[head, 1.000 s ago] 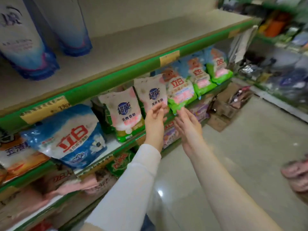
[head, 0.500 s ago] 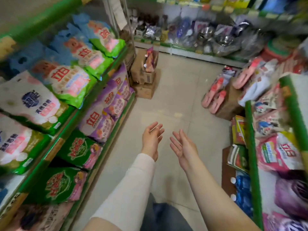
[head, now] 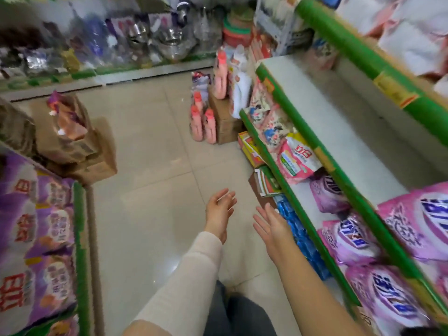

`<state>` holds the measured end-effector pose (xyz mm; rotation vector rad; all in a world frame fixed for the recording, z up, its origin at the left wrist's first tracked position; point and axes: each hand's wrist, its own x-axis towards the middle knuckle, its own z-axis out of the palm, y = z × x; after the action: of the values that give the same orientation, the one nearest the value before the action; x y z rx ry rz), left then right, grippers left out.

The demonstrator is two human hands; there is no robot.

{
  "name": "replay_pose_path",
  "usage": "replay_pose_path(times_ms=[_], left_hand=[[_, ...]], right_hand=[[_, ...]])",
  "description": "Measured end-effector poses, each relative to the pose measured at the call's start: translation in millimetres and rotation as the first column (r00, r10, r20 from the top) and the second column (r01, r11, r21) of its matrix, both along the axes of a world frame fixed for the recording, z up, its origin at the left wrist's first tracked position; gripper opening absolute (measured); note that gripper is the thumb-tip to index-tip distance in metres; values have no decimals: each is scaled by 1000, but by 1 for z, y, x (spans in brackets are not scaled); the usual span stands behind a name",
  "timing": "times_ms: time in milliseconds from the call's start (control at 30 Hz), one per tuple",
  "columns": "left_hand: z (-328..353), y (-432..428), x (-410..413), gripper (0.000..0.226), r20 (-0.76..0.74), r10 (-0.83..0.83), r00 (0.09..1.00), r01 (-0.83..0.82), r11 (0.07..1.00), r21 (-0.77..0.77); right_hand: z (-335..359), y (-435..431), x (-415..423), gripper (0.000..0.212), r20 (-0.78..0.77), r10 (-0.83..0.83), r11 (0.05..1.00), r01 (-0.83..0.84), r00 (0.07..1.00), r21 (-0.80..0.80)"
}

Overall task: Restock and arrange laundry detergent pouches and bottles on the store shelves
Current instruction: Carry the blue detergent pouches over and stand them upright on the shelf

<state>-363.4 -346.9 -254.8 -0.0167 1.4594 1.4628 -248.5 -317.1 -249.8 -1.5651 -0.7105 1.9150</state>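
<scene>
My left hand (head: 219, 208) and my right hand (head: 270, 227) hang empty over the tiled aisle floor, fingers spread, side by side. On the right stands a green-edged shelf unit (head: 300, 195) with pink and purple detergent pouches (head: 351, 241) on its lower tiers and a pink-and-white pouch (head: 297, 158) further along. One shelf tier (head: 322, 112) above them lies mostly bare. Purple detergent pouches (head: 31, 238) fill the left shelf at the frame's edge. Pink bottles (head: 203, 122) stand on the floor by the right shelf's end.
An open cardboard box (head: 72, 139) with goods sits on the floor at the left, on another carton. Brown cartons (head: 223, 122) stand behind the pink bottles. A far shelf (head: 121, 44) holds metal bowls and wrapped wares. Blue packs (head: 300, 238) line the right shelf's bottom.
The view has swung from the left shelf to the aisle and the right shelf. My hands left the white pouch on the left shelf and now hover empty over the floor.
</scene>
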Motion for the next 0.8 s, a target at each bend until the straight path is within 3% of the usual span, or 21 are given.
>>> replay_pose_path(times_ms=[133, 233, 333, 633, 800], left_hand=[[-5, 27, 29, 28, -2, -162, 987, 162, 987, -13], [-1, 46, 61, 13, 36, -250, 968, 250, 968, 3], [7, 67, 100, 13, 16, -358, 934, 357, 933, 36], [59, 116, 232, 17, -78, -625, 777, 627, 755, 193], [101, 132, 286, 10, -124, -696, 707, 700, 664, 263]], right_hand=[[2, 8, 30, 37, 57, -168, 985, 167, 984, 31], [7, 15, 60, 23, 67, -322, 946, 318, 944, 57], [16, 23, 96, 9, 81, -407, 909, 396, 910, 128], [65, 42, 206, 35, 44, -672, 715, 632, 739, 299], [99, 51, 252, 22, -34, -742, 615, 701, 669, 361]])
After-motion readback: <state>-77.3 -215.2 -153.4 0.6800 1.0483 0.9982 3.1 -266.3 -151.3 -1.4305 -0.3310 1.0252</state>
